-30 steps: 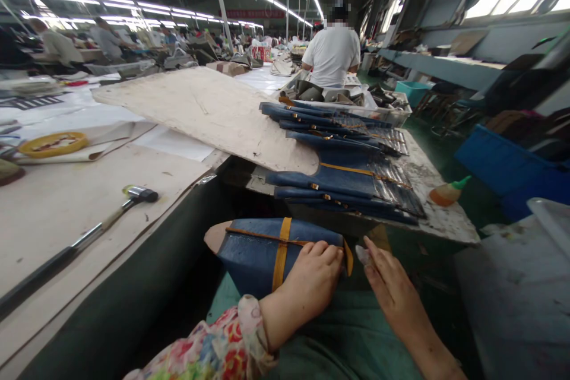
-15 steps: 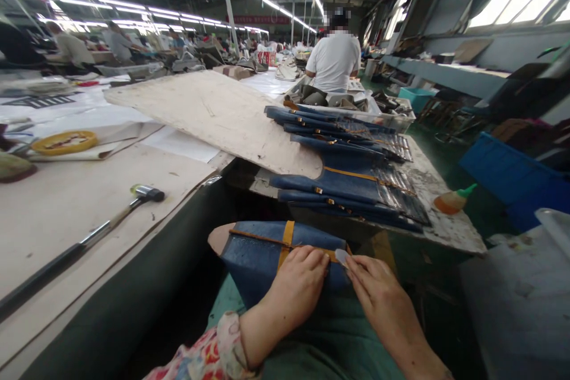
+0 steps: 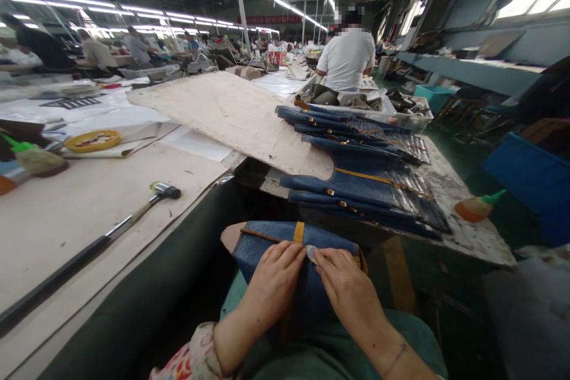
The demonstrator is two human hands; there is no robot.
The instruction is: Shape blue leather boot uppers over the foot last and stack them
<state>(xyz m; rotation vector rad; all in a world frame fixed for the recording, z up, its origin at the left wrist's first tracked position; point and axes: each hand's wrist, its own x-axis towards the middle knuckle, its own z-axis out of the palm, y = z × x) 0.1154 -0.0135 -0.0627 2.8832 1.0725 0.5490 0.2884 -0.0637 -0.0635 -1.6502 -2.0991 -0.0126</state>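
Observation:
A blue leather piece [image 3: 262,240] with tan trim and a tan cross strap lies on my lap over a green apron [image 3: 356,350]. My left hand [image 3: 274,282] presses flat on it, fingers stretched toward the strap. My right hand [image 3: 345,294] rests beside it, its fingertips pinched on a small pale tool [image 3: 312,253] held against the piece near the strap. Just beyond, a stack of similar blue leather pieces [image 3: 356,181] lies on a stained board [image 3: 467,231].
A hammer [image 3: 111,228] lies on the bench at left, near a yellow dish [image 3: 92,141] and a glue bottle [image 3: 33,157]. An orange glue bottle [image 3: 476,206] sits on the board's right end. A person in a white shirt [image 3: 347,59] sits ahead. Blue crates [image 3: 529,175] stand at right.
Both hands have slid leftward along the blue piece, toward the tan cross strap. The pale tool in the right hand moved from the piece's right end to the strap.

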